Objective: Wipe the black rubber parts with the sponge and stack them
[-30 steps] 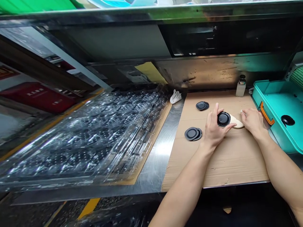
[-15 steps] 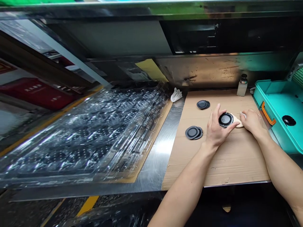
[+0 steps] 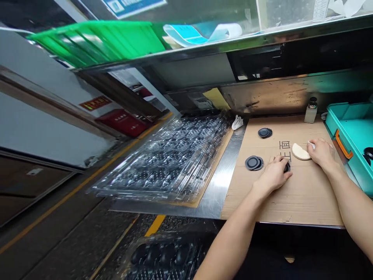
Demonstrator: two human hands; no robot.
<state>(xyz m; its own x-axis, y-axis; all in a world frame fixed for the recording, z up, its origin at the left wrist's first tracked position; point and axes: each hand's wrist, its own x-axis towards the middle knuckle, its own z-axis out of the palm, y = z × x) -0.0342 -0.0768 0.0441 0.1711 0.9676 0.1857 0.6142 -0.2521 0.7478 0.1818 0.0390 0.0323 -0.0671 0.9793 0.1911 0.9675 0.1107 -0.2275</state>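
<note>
My left hand [image 3: 274,173] is low over the cardboard sheet [image 3: 305,202], fingers curled over a round black plastic lid-like disc [image 3: 287,167]. Most of that disc is hidden by the hand. Pinched in my right hand [image 3: 322,152] is a small piece of white cloth or tissue [image 3: 312,145]. The right hand's fingers are against a flat cream-coloured round pad [image 3: 300,152] on the cardboard. To the left of my left hand lies an overlapping pair of dark discs [image 3: 253,163]. Farther back sits another small stack of dark discs [image 3: 264,133].
A small bottle with a black cap [image 3: 311,110] stands at the back. On the right is a teal bin [image 3: 349,128] holding black parts. Stacked clear plastic trays [image 3: 163,155] fill the left side. A green crate [image 3: 99,42] sits on the shelf above.
My left hand has brought the black disc down and left from beside the pad onto the cardboard, uncovering printed characters. My right hand stays by the pad. The view has swung left and up.
</note>
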